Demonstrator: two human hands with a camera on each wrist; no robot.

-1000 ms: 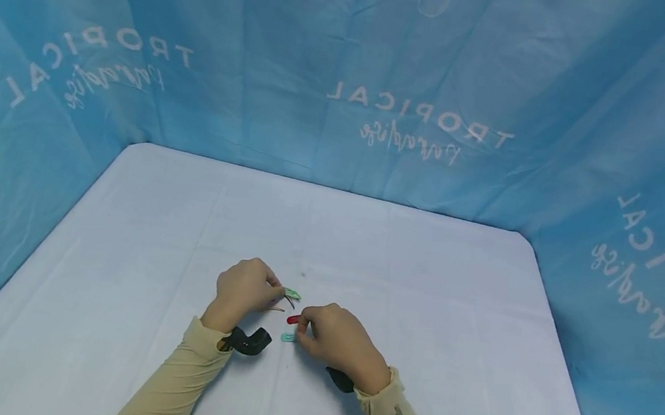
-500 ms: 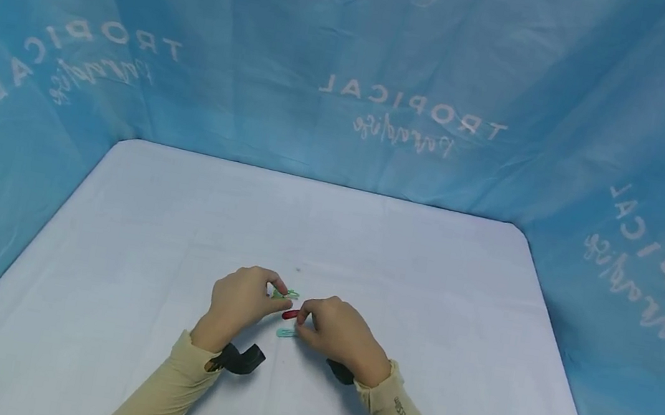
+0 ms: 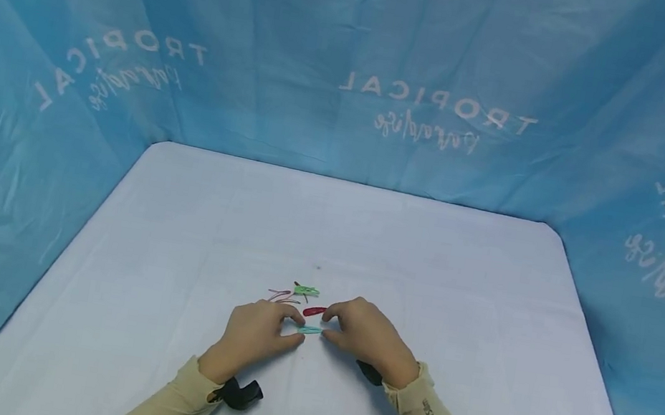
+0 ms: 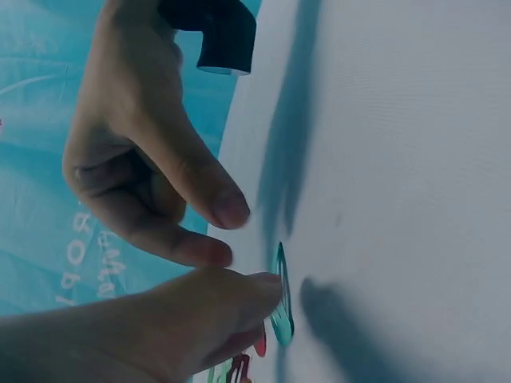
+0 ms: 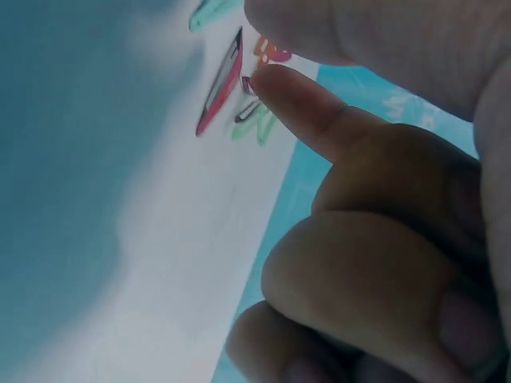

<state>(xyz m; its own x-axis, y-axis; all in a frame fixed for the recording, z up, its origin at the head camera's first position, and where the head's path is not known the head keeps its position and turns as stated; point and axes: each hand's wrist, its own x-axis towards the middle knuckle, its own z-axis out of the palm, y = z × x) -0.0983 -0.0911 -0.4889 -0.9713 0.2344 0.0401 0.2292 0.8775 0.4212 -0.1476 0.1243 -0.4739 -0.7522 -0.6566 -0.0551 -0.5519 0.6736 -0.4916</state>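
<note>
While mirrored "TROPICAL Paradise" marks sheeting (image 3: 361, 23), left hand (image 3: 257, 333), right hand (image 3: 370, 333), thumbs and forefingers parted, flanking teal clip (image 3: 311, 330)

Teal clip (image 4: 283, 329) looks glossy — white cloth (image 3: 396, 261) matt, blue curtain (image 3: 283, 25) plastic-like.

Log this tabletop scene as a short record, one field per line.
Left hand: thumb and index finger parted at the near-left end of the teal clip; contact unclear
Right hand: thumb and index finger parted, by the right ends of the teal clip and the red clip
Clip layout: red beyond teal, as the person sits
Farther off: green clips, count unclear, with thin reddish pieces around them
Surface: white table
Backdrop: blue sheet with mirrored lettering
</note>
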